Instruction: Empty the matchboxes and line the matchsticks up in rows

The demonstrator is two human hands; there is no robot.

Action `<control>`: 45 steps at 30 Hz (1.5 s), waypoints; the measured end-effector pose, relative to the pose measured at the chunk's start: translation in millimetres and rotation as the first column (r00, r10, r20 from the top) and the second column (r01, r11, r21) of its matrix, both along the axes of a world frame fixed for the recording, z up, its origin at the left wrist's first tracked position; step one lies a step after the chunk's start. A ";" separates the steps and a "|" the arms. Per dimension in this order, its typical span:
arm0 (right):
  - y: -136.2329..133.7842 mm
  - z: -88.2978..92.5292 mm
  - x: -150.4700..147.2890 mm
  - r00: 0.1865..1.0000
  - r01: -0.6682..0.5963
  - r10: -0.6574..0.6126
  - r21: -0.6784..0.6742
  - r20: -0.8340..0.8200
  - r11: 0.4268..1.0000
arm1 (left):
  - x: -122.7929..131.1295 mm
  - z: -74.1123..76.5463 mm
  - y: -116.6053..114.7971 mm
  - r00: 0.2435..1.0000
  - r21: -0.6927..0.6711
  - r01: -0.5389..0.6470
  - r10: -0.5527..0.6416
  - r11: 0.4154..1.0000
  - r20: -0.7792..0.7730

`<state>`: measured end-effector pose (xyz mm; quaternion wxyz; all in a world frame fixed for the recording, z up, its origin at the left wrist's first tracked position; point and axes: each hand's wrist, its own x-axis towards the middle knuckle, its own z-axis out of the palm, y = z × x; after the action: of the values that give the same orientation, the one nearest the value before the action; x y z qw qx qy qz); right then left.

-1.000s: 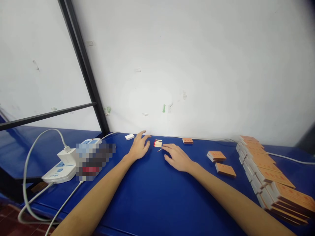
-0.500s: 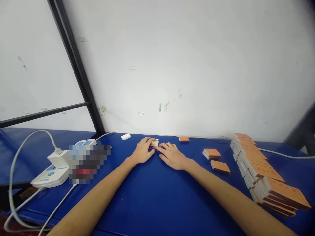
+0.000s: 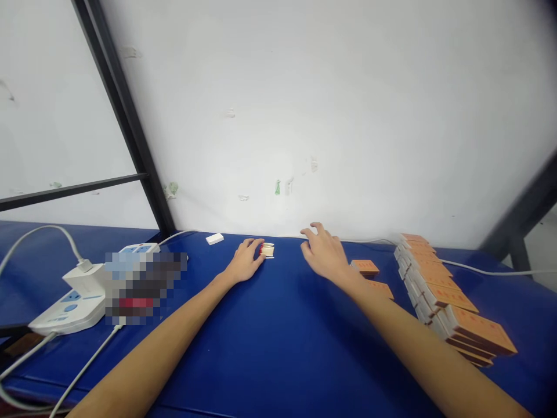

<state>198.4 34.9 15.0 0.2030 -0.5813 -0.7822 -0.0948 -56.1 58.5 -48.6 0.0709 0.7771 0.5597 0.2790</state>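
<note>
A small pile of matches (image 3: 268, 250) lies on the blue tabletop, red heads toward the left. My left hand (image 3: 244, 261) rests at the head end, its thumb and forefinger closed about the pile's two sides. My right hand (image 3: 324, 252) is raised off to the right with fingers apart and curved, nothing held in them. It covers the spot near the wall where a single orange matchbox stood in the earlier view. Close to my right forearm are an orange matchbox (image 3: 365, 267) and another matchbox (image 3: 382, 288), partly hidden by the arm.
Stacked matchboxes (image 3: 444, 284) form a long row at right. A white box-like piece (image 3: 214, 238) lies at the back left. Power strips (image 3: 72, 313) with cables and a pixelated object (image 3: 143, 287) occupy the left side. A wall (image 3: 278, 116) bounds the back.
My right hand has left the matches and moved up and to the right, opening its fingers. My left hand stays at the matches. The view has shifted slightly.
</note>
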 end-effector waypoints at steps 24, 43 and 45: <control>-16.7 -26.0 35.9 0.974 -0.131 0.145 0.089 -0.173 0.987 | 2.6 11.5 5.7 0.943 -0.145 -0.115 0.062 0.983 -0.326; -2.8 -50.8 -41.0 0.555 -0.762 0.815 0.292 -0.167 0.578 | -3.7 0.9 5.9 0.952 -0.083 -0.044 0.017 0.996 -0.306; -3.8 -52.1 -42.7 0.585 -0.747 0.796 0.279 -0.155 0.603 | -4.4 -0.3 5.9 0.956 -0.072 -0.034 0.012 0.997 -0.293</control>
<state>155.8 31.1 -37.1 0.3788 -0.1676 -0.9101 0.0099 -60.5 64.4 -48.8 0.0137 0.8000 0.5831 0.1406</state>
